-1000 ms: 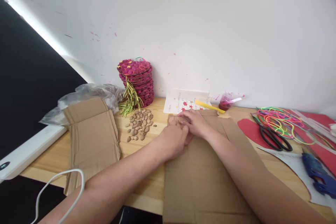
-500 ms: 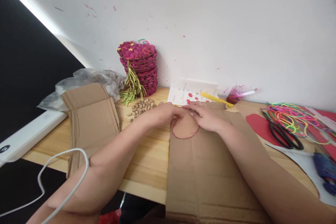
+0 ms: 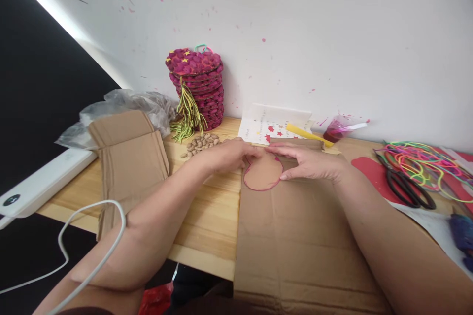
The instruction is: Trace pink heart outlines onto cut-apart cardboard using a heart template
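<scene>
Far left: a white box (image 3: 55, 179), its end running to the picture's edge. A white cable (image 3: 123, 224) loops across my left forearm and leaves the view. Clear plastic bag (image 3: 111, 110), crumpled; contents not readable. In front of it, a creased cardboard piece (image 3: 129, 162), lower part behind my forearm. Magenta lidded cylinder (image 3: 203, 91) with a yellow-green tassel (image 3: 188, 113); below it a heap of brown shells or nuts (image 3: 201, 142), too small to name, partly covered by my hand. Something red (image 3: 157, 298) shows below the edge of the worktop (image 3: 210, 221), mostly hidden by my arm.

Left grip (image 3: 236, 155): fingers bent at the upper left of a pink-edged cardboard cutout (image 3: 262, 174); cannot tell whether they pinch it or only press. The cutout lies on the top left corner of a big cardboard sheet (image 3: 295, 241), its upper end under my fingers. Right grip (image 3: 277, 162): wide, fingers at the cutout's top, thumb on its right edge.

Behind: a star-printed paper (image 3: 254, 123), lower edge covered; a yellow strip (image 3: 306, 134); a cup (image 3: 337, 130) of dark red liquid. Right: red sheet (image 3: 373, 174), scissors (image 3: 409, 192) with blades under bright cords (image 3: 424, 162), and a blurred blue object (image 3: 462, 231), cut off.
</scene>
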The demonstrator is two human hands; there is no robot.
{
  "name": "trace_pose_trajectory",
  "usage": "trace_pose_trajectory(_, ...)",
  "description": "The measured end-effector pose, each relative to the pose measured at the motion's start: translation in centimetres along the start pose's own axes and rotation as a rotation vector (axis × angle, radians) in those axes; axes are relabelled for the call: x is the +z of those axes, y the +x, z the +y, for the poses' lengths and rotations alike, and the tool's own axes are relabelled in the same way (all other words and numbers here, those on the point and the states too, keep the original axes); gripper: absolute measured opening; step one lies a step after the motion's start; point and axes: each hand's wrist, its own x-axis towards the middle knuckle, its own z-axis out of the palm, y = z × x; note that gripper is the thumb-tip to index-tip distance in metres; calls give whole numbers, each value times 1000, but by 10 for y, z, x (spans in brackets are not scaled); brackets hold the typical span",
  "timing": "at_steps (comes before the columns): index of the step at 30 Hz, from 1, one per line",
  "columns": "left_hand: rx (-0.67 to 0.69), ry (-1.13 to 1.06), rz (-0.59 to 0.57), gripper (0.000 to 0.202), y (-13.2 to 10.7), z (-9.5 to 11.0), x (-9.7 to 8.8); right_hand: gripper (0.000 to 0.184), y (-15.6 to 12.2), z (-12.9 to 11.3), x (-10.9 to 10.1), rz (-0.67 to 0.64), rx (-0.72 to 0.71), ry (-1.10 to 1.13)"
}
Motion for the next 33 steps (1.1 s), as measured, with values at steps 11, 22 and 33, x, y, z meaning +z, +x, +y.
trace_pose_trajectory(11, 62, -59, -117, 66, 0, 8, -5, 83, 1, 5, 6, 38, 8, 75)
trace_pose_trajectory(22, 83, 98, -64, 49, 2, 0, 0, 79, 1, -8, 7, 91, 32, -31)
trace_pose_trajectory(33, 32, 241, -71, 49, 2, -9, 8, 19, -1, -9, 5, 245, 450, 46)
